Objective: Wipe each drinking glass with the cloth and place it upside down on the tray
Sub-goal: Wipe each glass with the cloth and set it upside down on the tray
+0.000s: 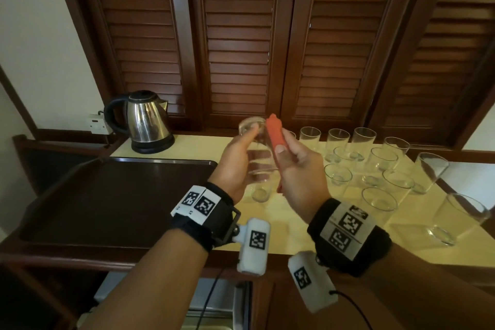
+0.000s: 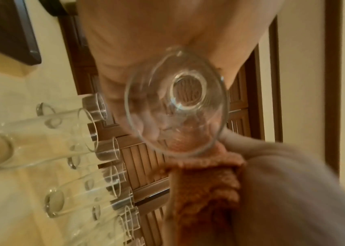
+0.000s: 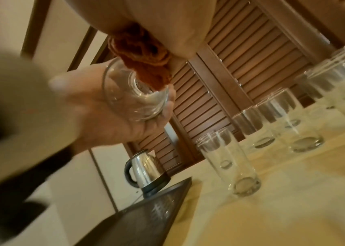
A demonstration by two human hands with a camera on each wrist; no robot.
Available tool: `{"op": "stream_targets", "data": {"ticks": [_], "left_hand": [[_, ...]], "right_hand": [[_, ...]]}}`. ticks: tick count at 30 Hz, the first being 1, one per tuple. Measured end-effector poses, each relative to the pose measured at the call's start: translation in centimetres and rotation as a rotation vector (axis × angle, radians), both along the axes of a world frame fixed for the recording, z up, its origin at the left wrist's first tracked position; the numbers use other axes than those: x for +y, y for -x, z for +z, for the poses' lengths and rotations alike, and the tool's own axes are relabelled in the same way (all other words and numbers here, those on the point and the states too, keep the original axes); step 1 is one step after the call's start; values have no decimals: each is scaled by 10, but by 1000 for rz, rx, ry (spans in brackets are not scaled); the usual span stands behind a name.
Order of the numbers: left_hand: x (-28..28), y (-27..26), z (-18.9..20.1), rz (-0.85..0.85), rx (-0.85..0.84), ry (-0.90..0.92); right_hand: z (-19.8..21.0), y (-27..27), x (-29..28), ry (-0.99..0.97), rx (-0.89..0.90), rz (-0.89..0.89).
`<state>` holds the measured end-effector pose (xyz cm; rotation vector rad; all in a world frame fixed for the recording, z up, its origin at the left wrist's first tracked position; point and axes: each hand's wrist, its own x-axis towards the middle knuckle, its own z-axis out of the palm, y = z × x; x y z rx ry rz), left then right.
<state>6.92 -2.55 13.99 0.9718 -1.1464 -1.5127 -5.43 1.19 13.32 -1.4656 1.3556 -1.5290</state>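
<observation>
Presently, the following is recorded.

Left hand [image 1: 235, 166]: a clear, tall drinking glass [image 1: 257, 153] is held in a curled grip, lifted off the pale yellow counter [image 1: 289, 225] and tilted, its base pointed away from the person and its mouth toward the wrists.

Right hand [image 1: 297, 177]: a folded orange terry cloth [image 1: 274, 139] is pinched between thumb and fingers, the thumb laid along its face; the cloth is pressed against the side of the held glass. Its contact at the rim is seen in the left wrist view [image 2: 205, 174].

Dark brown rectangular tray [image 1: 115, 193]: set on the counter to the left of the hands; nothing is seen on it.

Remaining clear glasses [image 1: 375, 166]: grouped upright on the counter to the right of the hands; one more [image 1: 261, 191] is seen just below the held glass.

Stainless steel electric kettle with black handle [image 1: 146, 120]: placed at the back left of the counter, behind the tray.

Dark wooden louvred shutters [image 1: 241, 35]: closed behind the counter.
</observation>
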Motion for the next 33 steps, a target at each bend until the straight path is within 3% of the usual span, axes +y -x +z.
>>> {"op": "stream_targets", "data": {"ticks": [2, 6, 10, 12, 14, 16, 19, 23, 28, 31, 33], "left_hand": [[2, 0, -3, -80, -22, 7], [-3, -3, -5, 28, 23, 82], [2, -2, -5, -122, -16, -10], [1, 1, -6, -77, -24, 53], [-5, 2, -6, 4, 19, 108], [-5, 1, -5, -11, 22, 69], [-2, 4, -7, -98, -3, 23], [-6, 4, -2, 23, 88, 67], [-4, 3, -7, -64, -9, 92], [-11, 2, -10, 38, 17, 133], [-9, 0, -7, -14, 43, 54]], "right_hand": [[6, 8, -7, 17, -44, -51], [4, 0, 7, 25, 27, 24], [5, 7, -6, 26, -59, -50], [7, 9, -9, 9, -96, -76], [0, 2, 0, 13, -14, 13], [-5, 1, 6, 1, 25, 36], [3, 14, -8, -3, -51, -73], [-4, 4, 6, 5, 18, 5], [-3, 12, -8, -3, -136, -56], [-3, -1, 3, 28, -22, 2], [-6, -1, 0, 24, -1, 7]]}}
